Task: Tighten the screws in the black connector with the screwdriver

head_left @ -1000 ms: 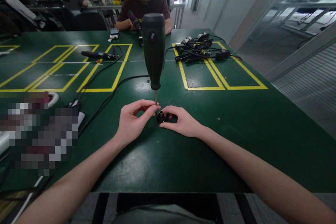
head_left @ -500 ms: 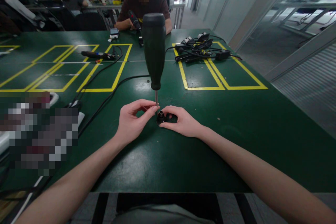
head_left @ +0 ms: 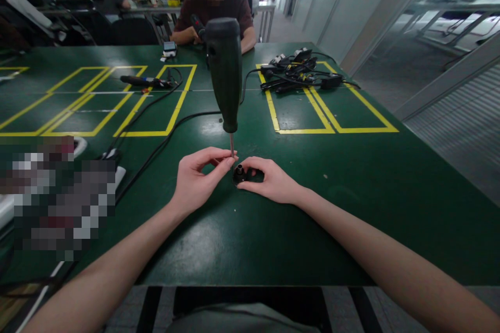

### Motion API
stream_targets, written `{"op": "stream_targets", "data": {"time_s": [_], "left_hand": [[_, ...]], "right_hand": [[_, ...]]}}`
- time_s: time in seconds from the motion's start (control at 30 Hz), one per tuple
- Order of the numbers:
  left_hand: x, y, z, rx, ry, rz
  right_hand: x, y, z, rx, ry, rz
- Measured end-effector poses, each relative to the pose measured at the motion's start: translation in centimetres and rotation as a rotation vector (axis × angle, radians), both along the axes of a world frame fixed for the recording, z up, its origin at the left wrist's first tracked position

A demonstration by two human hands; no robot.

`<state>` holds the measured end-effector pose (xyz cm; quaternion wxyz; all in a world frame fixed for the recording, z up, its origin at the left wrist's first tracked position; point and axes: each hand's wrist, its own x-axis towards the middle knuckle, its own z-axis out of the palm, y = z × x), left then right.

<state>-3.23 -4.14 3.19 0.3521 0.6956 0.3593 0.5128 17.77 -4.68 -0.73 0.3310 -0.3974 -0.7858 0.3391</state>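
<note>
Across most of the view there's a big green table [head_left: 312,239], and on its far side sits another person [head_left: 193,2] in a dark brown shirt, gripping some dark tool. Yellow tape outlines [head_left: 304,131] mark off boxes on the tabletop, and a messy pile of black cables [head_left: 292,74] sprawls over the pair on the right. Nearest thing of any size is a chunky dark screwdriver [head_left: 226,67], standing almost upright handle-up, top leaning a touch left. Left hand [head_left: 197,174] has thumb and fingertips pinched together on its thin shaft, down low. Right hand [head_left: 275,182] is just beside it, thumb and fingers clamped around a small black part [head_left: 238,176] with a little metal cylinder poking up. That part sits at the middle of the table, right by the bottom of the shaft; can't tell if the tip actually touches it.
</note>
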Motion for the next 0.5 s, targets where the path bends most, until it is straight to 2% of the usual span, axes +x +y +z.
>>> {"op": "stream_targets", "data": {"time_s": [0.5], "left_hand": [[0.03,0.00,-0.10,-0.034,-0.032,-0.012]], "right_hand": [[0.09,0.07,-0.19,0.025,0.014,0.018]]}}
